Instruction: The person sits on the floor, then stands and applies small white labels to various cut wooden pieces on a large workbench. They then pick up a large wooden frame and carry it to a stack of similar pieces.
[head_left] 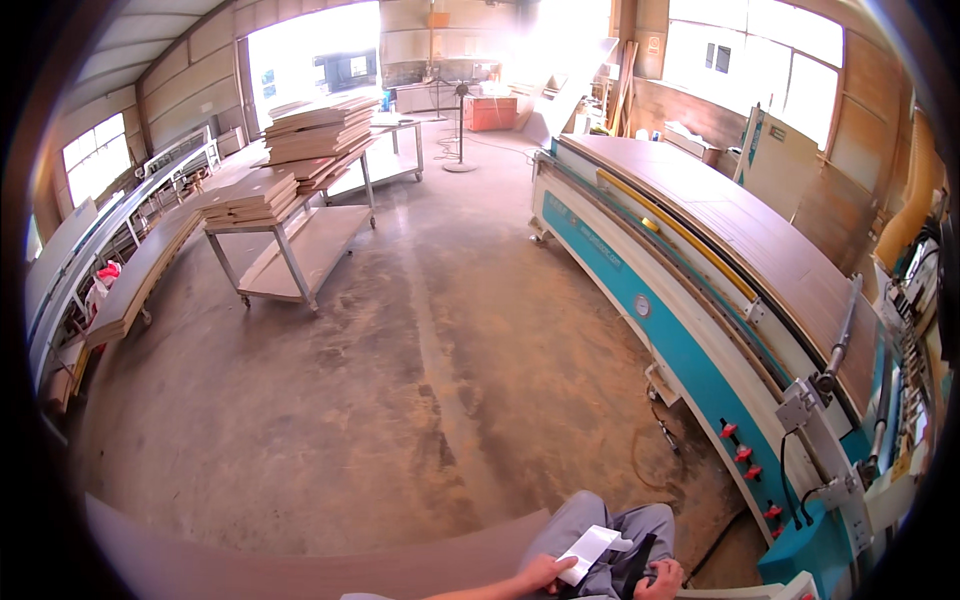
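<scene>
At the bottom edge, my left hand [545, 572] is closed on a white sheet of paper [588, 552], its fingers pinching the lower left edge. The sheet looks folded, with a small flap at its right, and lies over my grey-trousered legs [575, 515]. My right hand [662, 580] rests by my right thigh with its fingers curled in. What it holds, if anything, I cannot make out. Between the two hands runs a dark strap-like thing [640, 565].
A long teal and white machine [690, 370] carrying a brown panel [720, 210] fills the right side. Stacked boards [315, 130] lie on a metal cart [300, 255] at left. A brown board [330, 565] borders my left; a stand fan [461, 130] is farther off.
</scene>
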